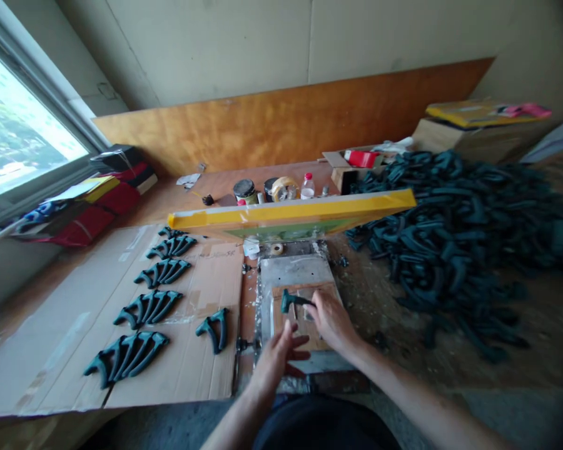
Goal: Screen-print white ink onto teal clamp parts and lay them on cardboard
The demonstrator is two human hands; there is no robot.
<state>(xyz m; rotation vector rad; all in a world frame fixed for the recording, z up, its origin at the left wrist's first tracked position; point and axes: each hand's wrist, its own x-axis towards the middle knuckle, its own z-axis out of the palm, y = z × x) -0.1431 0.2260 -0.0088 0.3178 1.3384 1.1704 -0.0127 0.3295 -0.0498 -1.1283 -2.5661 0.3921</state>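
Note:
Over the wooden jig (284, 292) on the metal base plate (295, 272), my right hand (331, 319) grips the thin end of a dark green curved plastic handle (291, 301). The handle's wider head points left. My left hand (281, 356) is just in front and to the left, fingers apart with nothing in them. Behind both hands a yellow-taped screen frame (291, 209) stands tilted up over the plate. A pair of similar green handles (213, 329) lies on the cardboard (187, 375) to the left.
Further left, handles lie in fanned rows (129, 356). A large heap of handles (450, 225) covers the table's right side. Behind the frame are a tape roll (285, 189), a red-capped bottle (308, 185) and a dark-lidded jar (244, 190). A cardboard box (478, 137) stands back right.

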